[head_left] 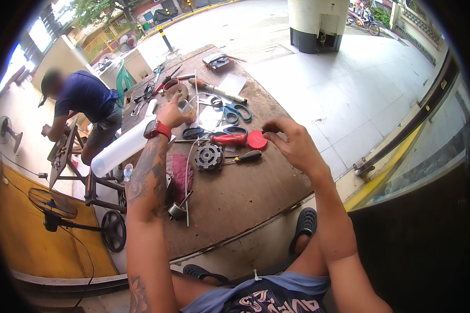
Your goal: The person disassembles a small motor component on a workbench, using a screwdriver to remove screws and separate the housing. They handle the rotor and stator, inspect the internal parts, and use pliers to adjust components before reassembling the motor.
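Note:
My left hand [173, 113], with a red watch on its wrist, reaches over the wooden table. Its fingers close round a small clear container [184, 106], whose contents I cannot make out. At the table's right side, my right hand [293, 140] pinches the edge of a round red lid [256, 140] between thumb and fingers. Between the hands lie a red-handled tool [228, 140] and blue-handled scissors [238, 112]. Nearer to me are a round grey motor housing [209, 157] and a screwdriver [248, 156] with a black and yellow handle.
A long white roll [121, 147] lies along the table's left edge. An orange-handled tool [206, 86], pliers and cords crowd the far end. Near me rest a pink cloth [179, 175] and a small metal part [177, 210]. Another person [91, 99] works at the left, beyond a fan [52, 208].

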`<state>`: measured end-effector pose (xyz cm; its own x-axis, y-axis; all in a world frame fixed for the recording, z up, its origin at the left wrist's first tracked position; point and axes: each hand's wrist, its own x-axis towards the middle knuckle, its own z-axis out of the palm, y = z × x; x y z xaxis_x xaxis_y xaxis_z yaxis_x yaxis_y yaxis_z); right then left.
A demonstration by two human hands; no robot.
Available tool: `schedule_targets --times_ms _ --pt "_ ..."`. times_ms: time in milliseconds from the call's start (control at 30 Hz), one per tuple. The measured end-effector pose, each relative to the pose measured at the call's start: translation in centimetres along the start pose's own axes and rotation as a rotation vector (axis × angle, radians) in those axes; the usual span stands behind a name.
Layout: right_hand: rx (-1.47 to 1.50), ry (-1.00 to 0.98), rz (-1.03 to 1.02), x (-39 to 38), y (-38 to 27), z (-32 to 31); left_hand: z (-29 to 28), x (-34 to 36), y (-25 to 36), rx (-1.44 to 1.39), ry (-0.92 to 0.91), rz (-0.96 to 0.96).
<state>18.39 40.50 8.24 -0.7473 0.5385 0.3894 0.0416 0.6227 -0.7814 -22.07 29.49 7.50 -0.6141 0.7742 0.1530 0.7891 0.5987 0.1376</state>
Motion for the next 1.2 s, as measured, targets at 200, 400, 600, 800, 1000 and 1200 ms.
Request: schedule_targets --times_ms 200,400,600,800,1000,1200 --pt "0.32 -0.084 0.04 0.4 -0.4 1.9 -8.8 -8.5 2.4 -0.141 0.167 0.207" --pt "0.096 -0.304 -0.123 -1.3 -1.8 6.5 -15.5 -24.8 -2.7 -0.374 0.372 0.121" --pt "-0.326 -0.411 -0.295 -2.7 -0.9 13.4 -12.5 -38.7 -10.5 -0.426 0.381 -0.29" --pt "-0.114 -0.349 -0.109 -1.2 -5.8 10.8 -8.2 -45.3 -17.8 -0.542 0.388 -0.496" --pt "-0.28 -0.544 -0.67 14.1 -14.0 15.5 -5.4 -39.6 -28.6 -0.875 0.516 -0.627" --pt "-0.72 -0.661 -0.611 31.6 -16.7 30.2 -1.7 -33.8 -35.2 -1.203 0.713 -0.894"
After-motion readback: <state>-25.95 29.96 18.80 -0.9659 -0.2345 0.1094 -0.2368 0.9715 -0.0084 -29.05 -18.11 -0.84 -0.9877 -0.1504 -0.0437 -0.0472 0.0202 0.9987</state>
